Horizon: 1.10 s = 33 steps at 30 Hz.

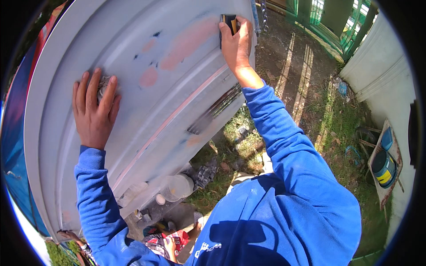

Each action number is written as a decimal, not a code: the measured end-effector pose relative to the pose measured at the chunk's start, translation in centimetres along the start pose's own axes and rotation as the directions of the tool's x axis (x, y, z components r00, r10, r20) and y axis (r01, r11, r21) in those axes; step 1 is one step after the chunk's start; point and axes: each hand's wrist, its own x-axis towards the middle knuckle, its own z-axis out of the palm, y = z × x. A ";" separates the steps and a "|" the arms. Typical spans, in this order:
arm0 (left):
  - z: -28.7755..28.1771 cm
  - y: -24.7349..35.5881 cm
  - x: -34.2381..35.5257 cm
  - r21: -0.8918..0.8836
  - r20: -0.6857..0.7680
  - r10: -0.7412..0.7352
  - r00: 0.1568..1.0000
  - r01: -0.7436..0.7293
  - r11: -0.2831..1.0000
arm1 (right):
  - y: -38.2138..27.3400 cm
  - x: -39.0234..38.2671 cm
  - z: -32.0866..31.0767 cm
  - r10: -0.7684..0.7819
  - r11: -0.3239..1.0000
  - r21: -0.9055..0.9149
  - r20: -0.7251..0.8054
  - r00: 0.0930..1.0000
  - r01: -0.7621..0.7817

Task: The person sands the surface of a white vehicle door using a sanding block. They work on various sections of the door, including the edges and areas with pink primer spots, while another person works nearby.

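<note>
The pale grey panel (pixel 146 102), ribbed and curved, is spread beneath both hands. Its ribs could be cut through or flattened if the pressure were put on their crests rather than shared over the flats. The large pink patch (pixel 188 42) could be gouged or thinned unevenly if the block (pixel 229 24), which is set just beside its right end, were tilted onto a corner. By the panel's right edge, the block could be slipped off or snagged if it were pushed too far outward. The dark strip (pixel 213 111) lower down might also be caught on. Under the other palm, grit trapped in the rag (pixel 104 86) could be dragged into scratches.

The right arm is stretched well forward and up, with the elbow barely bent, so fine control of pressure is probably reduced. The left arm is raised nearer the body, with the forearm almost upright and the wrist bent back. The right hand (pixel 237 46) is closed around the block, which is pinched between thumb and fingers against the panel. The left hand (pixel 94 113) is laid palm down with its fingers spread over the rag; whether the rag is gripped or merely pressed cannot be told.
</note>
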 end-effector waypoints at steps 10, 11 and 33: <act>8.5 13.2 12.4 -0.180 -0.054 0.103 0.993 -0.111 0.977 | 9.2 -22.7 -24.7 0.521 0.849 -0.383 0.501 0.691 -0.363; 10.5 15.1 14.5 -0.221 -0.108 0.118 0.987 -0.139 0.965 | 10.9 -24.5 -28.6 0.584 0.810 -0.380 0.468 0.663 -0.446; 7.8 20.2 -7.4 -0.193 0.262 -0.097 0.960 0.151 0.970 | 14.1 -21.4 -32.8 0.482 0.875 -0.364 0.723 0.495 -0.320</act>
